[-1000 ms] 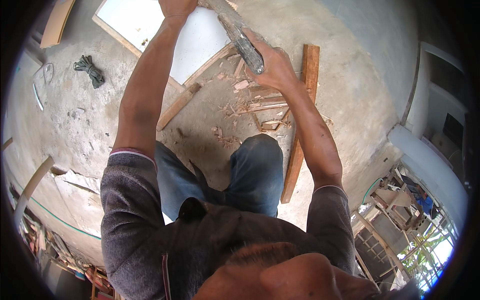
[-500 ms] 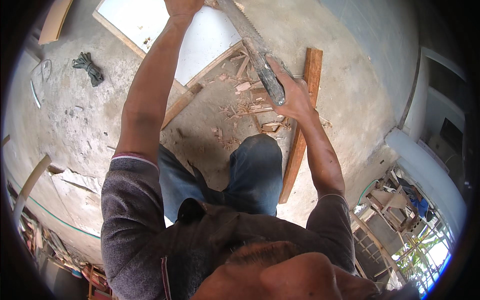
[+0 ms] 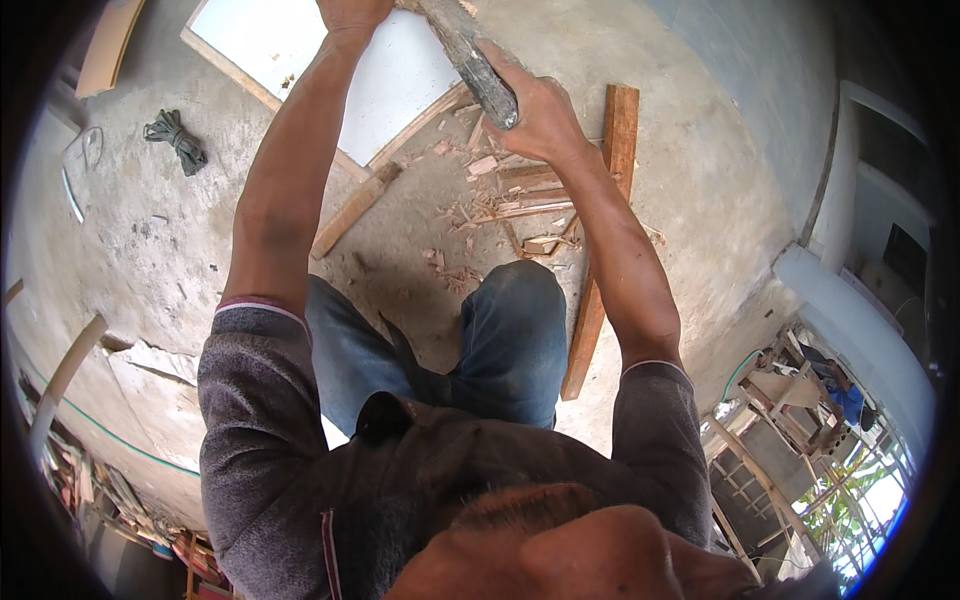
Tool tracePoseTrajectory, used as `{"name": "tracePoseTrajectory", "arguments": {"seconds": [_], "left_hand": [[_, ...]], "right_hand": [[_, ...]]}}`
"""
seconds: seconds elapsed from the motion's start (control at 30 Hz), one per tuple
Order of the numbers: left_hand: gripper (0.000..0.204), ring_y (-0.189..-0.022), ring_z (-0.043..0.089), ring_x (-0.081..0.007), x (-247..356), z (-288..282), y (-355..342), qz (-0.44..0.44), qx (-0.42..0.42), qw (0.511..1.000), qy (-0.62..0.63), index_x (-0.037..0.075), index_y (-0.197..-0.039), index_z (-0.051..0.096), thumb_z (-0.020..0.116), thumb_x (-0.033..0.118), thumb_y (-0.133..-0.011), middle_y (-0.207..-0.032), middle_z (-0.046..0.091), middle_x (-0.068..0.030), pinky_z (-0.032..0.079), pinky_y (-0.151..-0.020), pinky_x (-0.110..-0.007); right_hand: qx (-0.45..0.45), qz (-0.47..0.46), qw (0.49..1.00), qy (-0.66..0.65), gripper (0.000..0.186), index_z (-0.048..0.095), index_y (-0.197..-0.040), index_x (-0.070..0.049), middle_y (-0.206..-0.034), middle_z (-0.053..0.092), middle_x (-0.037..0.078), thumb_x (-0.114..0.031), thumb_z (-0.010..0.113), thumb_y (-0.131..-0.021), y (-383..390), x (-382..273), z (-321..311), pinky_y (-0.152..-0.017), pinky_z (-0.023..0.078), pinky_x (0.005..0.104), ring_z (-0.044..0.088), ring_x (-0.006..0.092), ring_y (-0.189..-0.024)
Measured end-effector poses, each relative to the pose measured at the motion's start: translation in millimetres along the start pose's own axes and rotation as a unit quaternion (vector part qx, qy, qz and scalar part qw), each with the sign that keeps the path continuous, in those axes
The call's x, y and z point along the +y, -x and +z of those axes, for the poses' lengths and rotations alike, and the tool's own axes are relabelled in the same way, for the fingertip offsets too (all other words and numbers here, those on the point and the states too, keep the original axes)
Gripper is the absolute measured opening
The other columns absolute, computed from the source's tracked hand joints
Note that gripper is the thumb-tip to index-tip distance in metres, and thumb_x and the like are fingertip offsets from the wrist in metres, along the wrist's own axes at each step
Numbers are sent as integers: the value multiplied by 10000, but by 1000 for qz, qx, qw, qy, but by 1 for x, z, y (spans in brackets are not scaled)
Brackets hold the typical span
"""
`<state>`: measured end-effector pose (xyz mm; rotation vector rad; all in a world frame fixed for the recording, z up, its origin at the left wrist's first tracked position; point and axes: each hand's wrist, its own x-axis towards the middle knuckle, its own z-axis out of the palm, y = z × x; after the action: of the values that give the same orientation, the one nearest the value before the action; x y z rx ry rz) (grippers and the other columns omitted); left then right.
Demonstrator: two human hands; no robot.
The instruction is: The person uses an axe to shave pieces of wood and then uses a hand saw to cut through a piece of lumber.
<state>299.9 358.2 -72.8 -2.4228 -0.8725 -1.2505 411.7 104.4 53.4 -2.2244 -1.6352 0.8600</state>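
Only one view to go on here, the head camera looking down. The right hand, upper middle of the frame, is closed around the rough, dark grip of a saw. The fingers wrap it near the tail end and the butt pokes out past the hand, so my guess is it's held that far back to leave the length ahead free. The saw slants up and left, over the right-hand part of a white panel, and gets cut off by the top edge of the frame, so no clue what the blade is touching.

The left hand is right up at the top edge, over the panel, fingers out of shot. Can't tell how open it is or whether it's gripping anything. With that arm stretched out straight, I'd guess it's bracing something.

The panel has wooden edging and lies at a slant in the upper left-centre. A short wood strip sits at its bottom corner; tucked under or just butted up, can't say. The long brown beam right of centre passes beneath the right forearm, probably just parked there. Wood scraps litter the middle, and a tied rope bundle lies off in the upper left.
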Motion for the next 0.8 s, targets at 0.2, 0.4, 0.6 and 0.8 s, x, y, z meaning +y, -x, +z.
{"name": "tracePoseTrajectory", "arguments": {"seconds": [0.2, 0.4, 0.6, 0.8], "left_hand": [[42, -778, 530, -318, 10, -5, -12, 7, 43, 999, 13, 26, -746, 547, 555, 64, -763, -897, 552, -171, 387, -699, -449], [53, -768, 527, -320, -7, 1, 2, 23, 25, 999, -36, 37, -721, 525, 557, 53, -761, -884, 548, -178, 388, -677, -447], [50, -736, 524, -304, 4, -2, -12, 45, 56, 997, -14, 41, -707, 522, 553, 34, -745, -879, 546, -176, 376, -662, -448], [46, -760, 533, -313, -6, -3, -4, 15, 4, 1000, 5, 24, -776, 560, 546, 52, -742, -886, 550, -171, 373, -681, -444]], "right_hand": [[72, -61, 995, -20, 838, 367, -1462, -213, -1245, 604, 190, -164, 700, -695, 52, 33, 9, -969, 492, 408, 619, 398, -1046], [4, -2, 1000, 29, 829, 382, -1456, -234, -1239, 619, 159, -222, 734, -706, 10, 3, 3, -990, 492, 405, 598, 364, -1118], [60, -46, 997, 1, 865, 360, -1466, -264, -1281, 586, 161, -193, 732, -689, 52, 26, 8, -981, 498, 405, 624, 373, -1069], [10, 6, 999, 42, 817, 379, -1456, -243, -1139, 664, 167, -247, 726, -717, 20, -1, 2, -914, 524, 419, 652, 340, -1013]]}}
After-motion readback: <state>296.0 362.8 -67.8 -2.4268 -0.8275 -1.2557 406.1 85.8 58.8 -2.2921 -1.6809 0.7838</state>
